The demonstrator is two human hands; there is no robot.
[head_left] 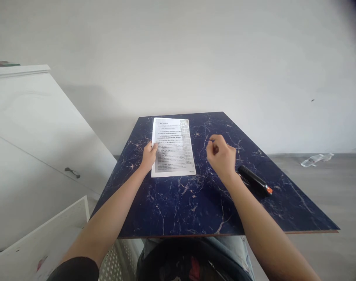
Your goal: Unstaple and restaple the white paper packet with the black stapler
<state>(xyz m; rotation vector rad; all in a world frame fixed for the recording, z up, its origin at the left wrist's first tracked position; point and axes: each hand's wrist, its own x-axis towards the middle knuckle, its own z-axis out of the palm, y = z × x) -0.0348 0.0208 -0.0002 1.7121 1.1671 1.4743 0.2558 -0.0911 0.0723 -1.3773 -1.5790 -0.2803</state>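
A printed sheet of paper, perhaps several sheets together [172, 150], lies on the dark blue marbled table with its text facing me. My left hand [149, 154] grips its left edge, with the thumb on top and the fingers underneath. To the right of the paper, apart from it, my right hand [221, 153] is held above the table with its fingers curled in. Whatever it may hold is hidden or too small to make out. A black stapler-like tool [254, 179] with an orange end rests beside my right wrist, partly covered by the forearm.
The table [178, 210] has its far edge near a pale wall. At the left stands a white cabinet [49, 128] with a dark handle, and a white panel [40, 246] lower down. Clear crumpled plastic [315, 159] lies on the grey floor at the right.
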